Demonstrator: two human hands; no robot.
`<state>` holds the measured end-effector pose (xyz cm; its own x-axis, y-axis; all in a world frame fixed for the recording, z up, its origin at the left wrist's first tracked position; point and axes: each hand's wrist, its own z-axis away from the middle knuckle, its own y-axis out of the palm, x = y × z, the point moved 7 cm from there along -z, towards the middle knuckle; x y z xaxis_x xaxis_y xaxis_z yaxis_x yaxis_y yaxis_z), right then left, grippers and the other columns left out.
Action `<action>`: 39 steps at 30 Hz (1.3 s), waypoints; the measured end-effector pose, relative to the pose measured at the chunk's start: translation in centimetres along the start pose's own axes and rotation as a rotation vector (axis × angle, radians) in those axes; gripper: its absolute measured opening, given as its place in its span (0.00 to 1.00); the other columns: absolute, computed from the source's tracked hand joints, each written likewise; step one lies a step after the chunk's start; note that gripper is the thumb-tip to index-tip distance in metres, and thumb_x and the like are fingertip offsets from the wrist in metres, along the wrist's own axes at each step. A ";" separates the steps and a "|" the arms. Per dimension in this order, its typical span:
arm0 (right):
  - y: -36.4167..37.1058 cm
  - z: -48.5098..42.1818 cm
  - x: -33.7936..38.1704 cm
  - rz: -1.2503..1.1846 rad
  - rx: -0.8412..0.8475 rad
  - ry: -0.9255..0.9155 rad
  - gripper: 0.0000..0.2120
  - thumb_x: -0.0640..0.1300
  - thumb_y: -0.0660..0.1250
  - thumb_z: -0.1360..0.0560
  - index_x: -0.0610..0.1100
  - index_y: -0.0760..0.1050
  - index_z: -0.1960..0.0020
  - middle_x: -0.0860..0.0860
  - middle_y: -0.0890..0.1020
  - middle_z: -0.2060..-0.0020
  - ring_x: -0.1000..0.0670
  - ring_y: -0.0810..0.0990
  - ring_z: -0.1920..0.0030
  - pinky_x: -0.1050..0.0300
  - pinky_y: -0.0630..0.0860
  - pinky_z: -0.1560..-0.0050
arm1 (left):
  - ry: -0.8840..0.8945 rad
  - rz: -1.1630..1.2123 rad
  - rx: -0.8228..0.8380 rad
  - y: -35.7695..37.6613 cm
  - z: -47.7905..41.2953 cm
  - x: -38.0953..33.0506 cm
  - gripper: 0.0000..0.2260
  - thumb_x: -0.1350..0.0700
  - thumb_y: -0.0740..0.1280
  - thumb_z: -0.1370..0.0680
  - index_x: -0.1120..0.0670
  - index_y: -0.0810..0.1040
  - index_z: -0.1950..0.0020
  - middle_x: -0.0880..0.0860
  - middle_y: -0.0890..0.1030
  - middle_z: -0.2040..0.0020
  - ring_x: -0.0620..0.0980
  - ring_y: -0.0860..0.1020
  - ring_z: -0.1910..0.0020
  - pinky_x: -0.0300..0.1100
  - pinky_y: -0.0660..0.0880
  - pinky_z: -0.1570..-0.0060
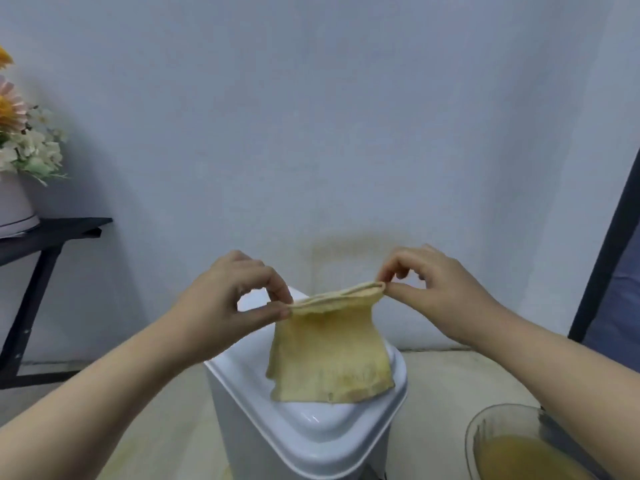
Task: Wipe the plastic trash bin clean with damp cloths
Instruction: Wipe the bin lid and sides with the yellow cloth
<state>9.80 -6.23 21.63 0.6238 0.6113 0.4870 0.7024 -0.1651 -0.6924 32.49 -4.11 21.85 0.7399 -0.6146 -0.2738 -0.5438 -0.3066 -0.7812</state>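
Pinching the top corners of a yellow cloth [330, 355], the left hand [225, 299] and right hand [440, 292] hold it stretched above the white trash bin [311, 441], whose lid is closed. Near the bin's right side, a glass bowl [491, 424] contains yellowish liquid [519, 459].

Both bare forearms are reaching forward from the lower corners, angling in toward each other. The left hand [232, 299] is pinching one top corner of the cloth [329, 358] between thumb and forefinger, its other fingers curling loosely above. The right hand [440, 292] is pinching the opposite corner the same way, and the two hands are hanging level and apart, backs turned upward
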 end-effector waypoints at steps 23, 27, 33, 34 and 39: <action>7.3 4.8 -3.6 0.191 0.563 -0.277 0.21 0.60 0.44 0.20 0.66 0.51 0.28 0.69 0.55 0.27 0.63 0.50 0.26 0.55 0.50 0.26 | -0.490 -0.221 0.487 9.6 1.0 8.8 0.23 0.46 0.45 0.18 0.45 0.49 0.23 0.43 0.46 0.22 0.44 0.43 0.24 0.44 0.40 0.27; 8.5 2.6 -4.9 0.228 0.419 0.116 0.21 0.54 0.46 0.18 0.58 0.53 0.25 0.63 0.56 0.26 0.62 0.44 0.25 0.54 0.41 0.25 | -0.535 -0.264 0.477 10.2 0.1 8.1 0.23 0.48 0.44 0.18 0.46 0.49 0.23 0.45 0.45 0.22 0.46 0.42 0.23 0.46 0.41 0.26; 10.3 6.5 2.6 0.310 0.086 -0.061 0.21 0.56 0.47 0.22 0.58 0.72 0.34 0.56 0.74 0.34 0.50 0.68 0.30 0.49 0.53 0.30 | -0.532 -0.250 0.486 10.6 -0.3 8.4 0.22 0.48 0.44 0.18 0.45 0.48 0.23 0.45 0.44 0.22 0.46 0.41 0.24 0.46 0.40 0.27; 10.2 7.1 3.0 0.292 0.092 -0.098 0.20 0.56 0.49 0.21 0.58 0.74 0.36 0.56 0.75 0.35 0.50 0.69 0.31 0.47 0.56 0.31 | -0.524 -0.240 0.491 10.6 -0.3 8.4 0.22 0.47 0.44 0.18 0.44 0.48 0.23 0.44 0.45 0.22 0.46 0.40 0.24 0.46 0.40 0.27; 9.9 7.8 3.1 0.218 0.273 -0.224 0.18 0.59 0.56 0.23 0.63 0.70 0.34 0.61 0.69 0.31 0.53 0.63 0.28 0.48 0.56 0.30 | -0.486 -0.249 0.561 10.6 -0.4 8.2 0.23 0.46 0.45 0.18 0.45 0.47 0.23 0.43 0.43 0.22 0.44 0.40 0.24 0.44 0.39 0.27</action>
<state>16.05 0.11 12.12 0.6366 0.7430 0.2069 0.4268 -0.1160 -0.8969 32.65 -12.76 11.55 0.9746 -0.1486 -0.1674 -0.1538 0.0991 -0.9831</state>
